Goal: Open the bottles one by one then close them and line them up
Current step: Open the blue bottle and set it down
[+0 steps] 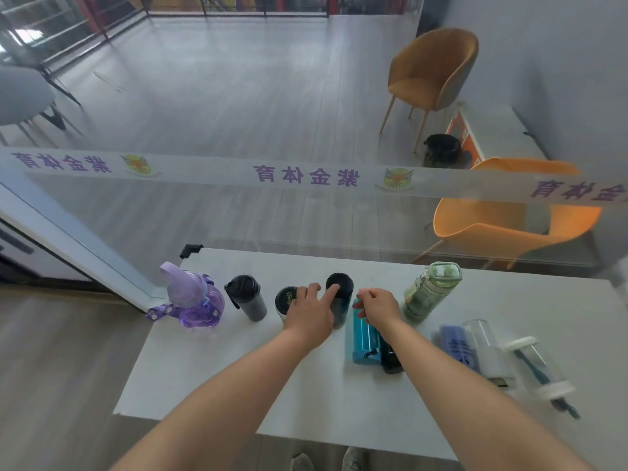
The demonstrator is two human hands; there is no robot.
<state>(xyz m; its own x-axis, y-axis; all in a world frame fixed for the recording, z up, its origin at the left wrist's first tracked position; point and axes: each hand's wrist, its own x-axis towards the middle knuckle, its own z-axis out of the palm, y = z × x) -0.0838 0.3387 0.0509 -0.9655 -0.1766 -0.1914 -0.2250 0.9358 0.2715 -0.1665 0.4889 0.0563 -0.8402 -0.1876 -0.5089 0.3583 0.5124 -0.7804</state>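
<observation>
Several bottles stand in a row at the far side of the white table [238,379]: a purple bottle [192,300], a grey tumbler with a black lid [247,300], a dark jar [284,297], a dark bottle with a black cap [341,283] and a green bottle [431,290]. My left hand [309,312] lies with fingers apart, its index finger touching the dark bottle's cap. Closer to me, my right hand [377,305] is curled over the top of a teal bottle [363,334]. A black bottle [391,360] stands beside the teal one, partly hidden by my forearm.
At the right stand a blue-purple bottle [455,345] and a clear bottle [486,345], with a clear white-capped bottle [538,367] lying tilted beside them. A glass wall with a printed band [306,175] rises behind the table. Orange chairs [503,219] stand beyond it.
</observation>
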